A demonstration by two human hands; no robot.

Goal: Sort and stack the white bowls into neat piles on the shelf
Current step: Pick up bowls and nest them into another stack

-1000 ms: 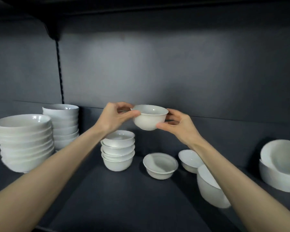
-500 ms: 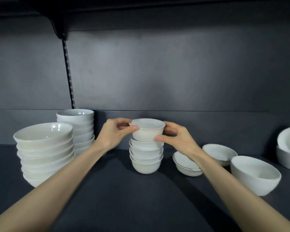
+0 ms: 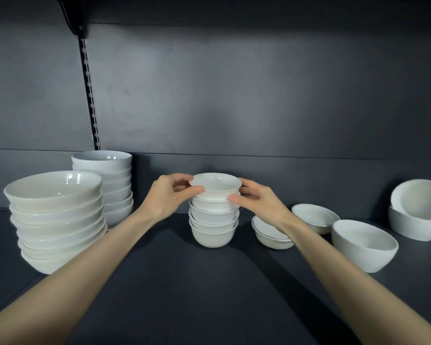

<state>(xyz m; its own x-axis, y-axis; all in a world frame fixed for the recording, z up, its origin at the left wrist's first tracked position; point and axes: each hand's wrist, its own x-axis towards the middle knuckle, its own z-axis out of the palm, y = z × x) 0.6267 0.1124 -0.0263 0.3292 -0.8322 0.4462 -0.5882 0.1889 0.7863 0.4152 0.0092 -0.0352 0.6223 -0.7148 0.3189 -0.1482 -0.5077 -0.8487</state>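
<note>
A small white bowl (image 3: 215,185) sits on top of a pile of several small white bowls (image 3: 213,226) in the middle of the dark shelf (image 3: 174,282). My left hand (image 3: 171,196) pinches its left rim with thumb and fingers. My right hand (image 3: 256,202) holds its right side, thumb under the rim. To the right lie loose bowls: a small one (image 3: 268,234) partly behind my right wrist, a shallow one (image 3: 315,217), and a bigger one (image 3: 363,245).
A pile of wide bowls (image 3: 52,220) stands at the left, with a taller pile of deep bowls (image 3: 107,183) behind it. At far right, one bowl lies tilted inside another (image 3: 418,212). A slotted upright (image 3: 90,93) runs up the back wall.
Both hands brought the small bowl down from the air onto the middle pile, where it now sits nested. The view moved lower and closer to the shelf.
</note>
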